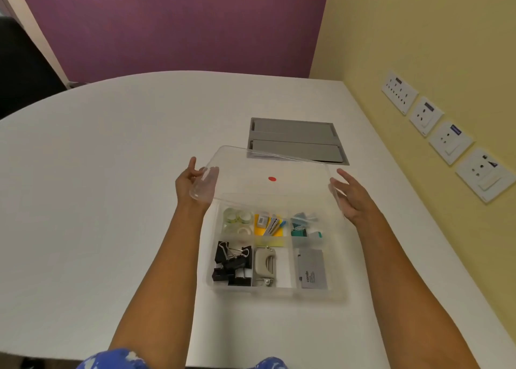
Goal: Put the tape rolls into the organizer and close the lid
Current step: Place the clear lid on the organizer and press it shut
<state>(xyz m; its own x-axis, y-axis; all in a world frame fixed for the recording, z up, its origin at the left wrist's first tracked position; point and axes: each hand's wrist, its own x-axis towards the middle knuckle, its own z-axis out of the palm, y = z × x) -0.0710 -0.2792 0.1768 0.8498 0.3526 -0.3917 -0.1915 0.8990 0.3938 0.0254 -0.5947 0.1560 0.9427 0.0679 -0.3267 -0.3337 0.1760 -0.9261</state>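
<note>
Holding lid (279, 167) over organizer (279, 292) w/ tape rolls (238, 221), left hand (187, 184), right hand (352, 199)

The left hand (190, 184) is curling its fingers (208, 174) round the lid (268, 170), and they are showing only as a smear through the clear plastic. Where the right hand (352, 199) is meeting the lid's edge, the picture is blurring and the thumb cannot be told. Just below the left hand, the tape rolls (237, 221) are blurring together in the organizer (279, 292), leaving their number unclear. Below the right hand, the small print on the grey box (313, 269) is showing too fine to read. Both forearms are running off the bottom edge.
</note>
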